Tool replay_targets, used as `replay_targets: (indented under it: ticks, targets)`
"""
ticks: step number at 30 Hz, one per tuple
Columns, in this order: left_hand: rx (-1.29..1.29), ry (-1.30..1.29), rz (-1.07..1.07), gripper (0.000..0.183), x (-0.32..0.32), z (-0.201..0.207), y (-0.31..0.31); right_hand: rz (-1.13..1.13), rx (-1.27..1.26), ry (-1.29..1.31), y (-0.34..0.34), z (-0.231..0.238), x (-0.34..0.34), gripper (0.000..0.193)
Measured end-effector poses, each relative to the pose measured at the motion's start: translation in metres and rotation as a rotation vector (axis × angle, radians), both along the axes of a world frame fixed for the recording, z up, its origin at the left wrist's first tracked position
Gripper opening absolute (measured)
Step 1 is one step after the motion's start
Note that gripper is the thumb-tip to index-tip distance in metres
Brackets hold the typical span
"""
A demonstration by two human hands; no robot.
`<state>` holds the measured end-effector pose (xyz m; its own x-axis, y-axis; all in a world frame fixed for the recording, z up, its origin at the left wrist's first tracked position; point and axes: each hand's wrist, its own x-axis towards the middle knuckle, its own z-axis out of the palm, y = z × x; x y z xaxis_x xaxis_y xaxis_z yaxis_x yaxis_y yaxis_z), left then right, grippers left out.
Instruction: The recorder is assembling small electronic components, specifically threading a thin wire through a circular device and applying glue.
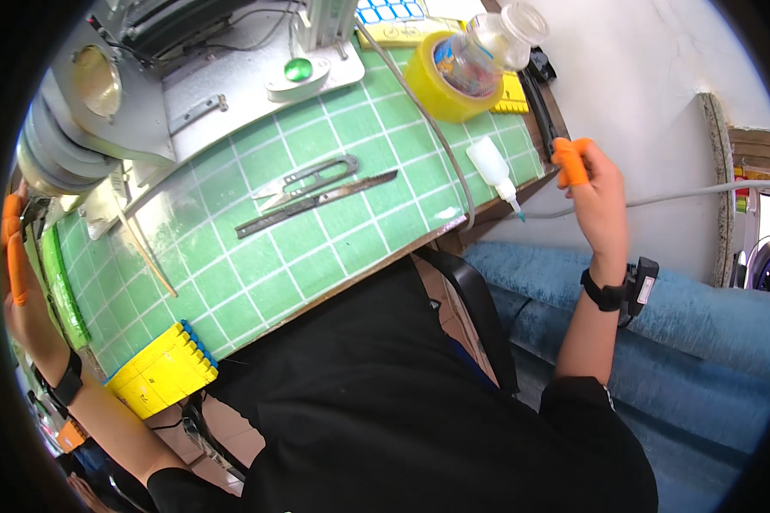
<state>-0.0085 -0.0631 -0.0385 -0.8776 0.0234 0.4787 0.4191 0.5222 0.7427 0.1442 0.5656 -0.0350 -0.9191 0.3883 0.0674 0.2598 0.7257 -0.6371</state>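
The left hand (19, 274), with orange rubber cots on its fingers (15, 265), is raised at the far left edge of the green gridded mat (316, 248), close to the stack of grey round discs (56, 145) on the machine there; its fingers stand straight and loosely together, and whether they pinch anything cannot be told, as the rim of the view hides that side. The right hand (595, 201) is off the right edge of the mat, beside the tabletop corner, with an orange cot on a raised finger (571, 162); it is curled, but what lies inside it cannot be seen. Nearest to it is a small white squeeze bottle (494, 171) with a pointed nozzle, lying tilted at the right edge of the mat, its tip toward the table's edge and apart from the hand. At the mat's middle lie grey thread snips (304, 181) and a thin dark metal blade (316, 203), side by side. A roll of yellow tape (436, 85) with a clear bottle (488, 43) sits at the far right corner, and a yellow tray (158, 372) at the near left corner.
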Motion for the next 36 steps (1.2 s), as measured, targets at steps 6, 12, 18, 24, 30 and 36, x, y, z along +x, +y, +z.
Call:
replay_targets:
  ticks: [6, 12, 18, 24, 30, 36]
  targets:
    - [0.01, 0.04, -0.045, 0.038, -0.003, -0.019, -0.029, 0.17, 0.39, -0.014, -0.011, -0.02, -0.047, 0.029]
    - [-0.119, 0.09, -0.098, 0.03, 0.004, -0.011, -0.025, 0.175, 0.191, -0.267, -0.048, 0.021, -0.045, 0.035]
    - [-0.013, 0.041, -0.137, 0.033, -0.001, -0.021, -0.025, 0.32, 0.363, -0.403, -0.06, 0.015, -0.039, 0.041]
    - [-0.129, 0.068, -0.234, 0.036, -0.009, -0.019, -0.029, 0.297, 0.111, -0.236, -0.03, 0.045, -0.042, 0.031]
    - [0.038, 0.023, -0.166, 0.037, -0.005, -0.026, -0.031, 0.248, -0.203, 0.602, 0.001, 0.147, -0.066, 0.029]
    - [-0.054, 0.02, -0.181, 0.036, -0.003, -0.019, -0.025, 0.311, -0.207, 0.706, 0.005, 0.128, -0.116, 0.033]
